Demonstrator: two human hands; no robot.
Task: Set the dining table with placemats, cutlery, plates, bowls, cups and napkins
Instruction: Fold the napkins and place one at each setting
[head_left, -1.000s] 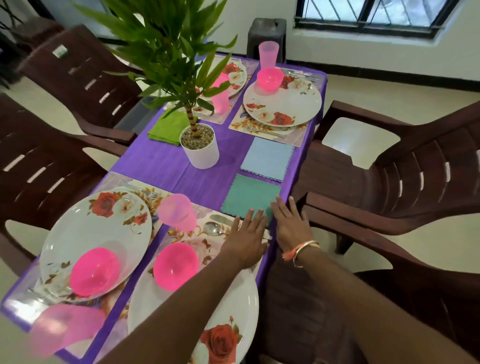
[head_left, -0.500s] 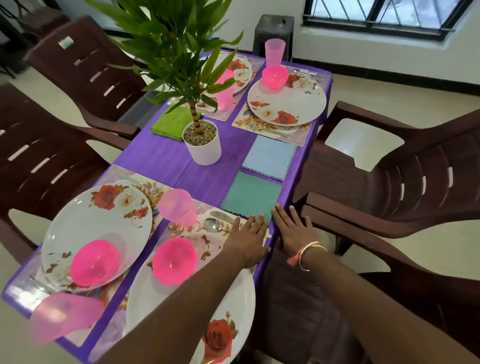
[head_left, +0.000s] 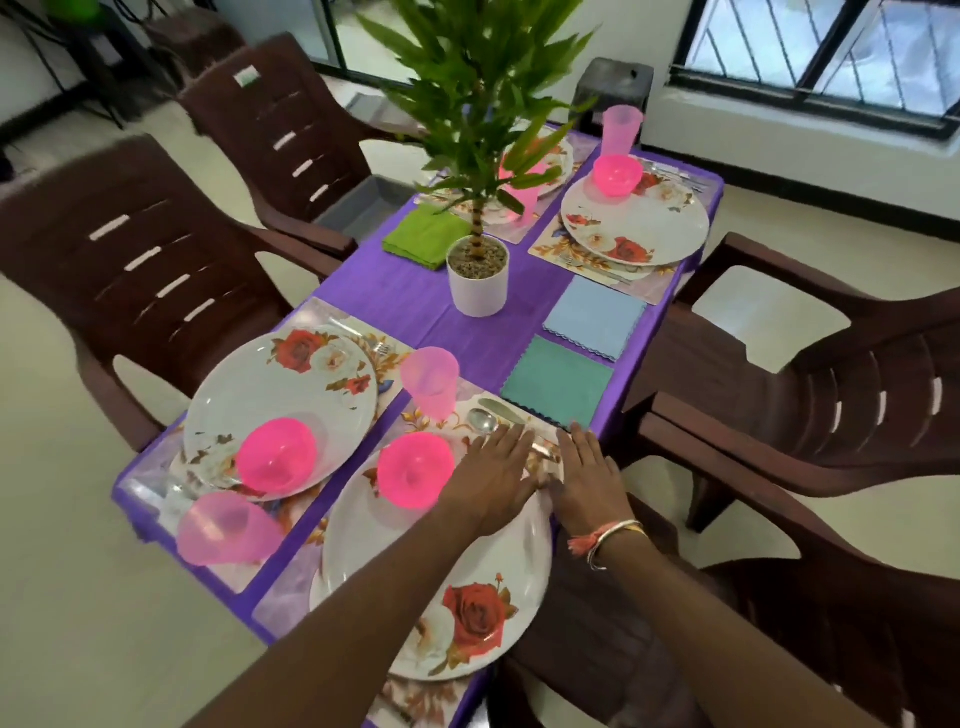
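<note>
Purple-clothed table (head_left: 405, 306) | lower centre: left hand (head_left: 493, 470), right hand (head_left: 589, 480) flat, fingers straight, on floral plastic placemat (head_left: 415, 422) | likely thin, slippery; lift by edge.

purple tablecloth (head_left: 415, 296), hot pink bowls (head_left: 275, 454), see-through pink cups (head_left: 430, 382), white plates (head_left: 280, 384) with red roses, teal napkin (head_left: 556, 382), light blue napkin (head_left: 595, 318), lime green one (head_left: 423, 236), I think.

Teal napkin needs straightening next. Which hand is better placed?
Likely right. The right hand has fingertips at the near edge of the teal napkin; the left hand lies flat by the spoon, farther away.
</note>
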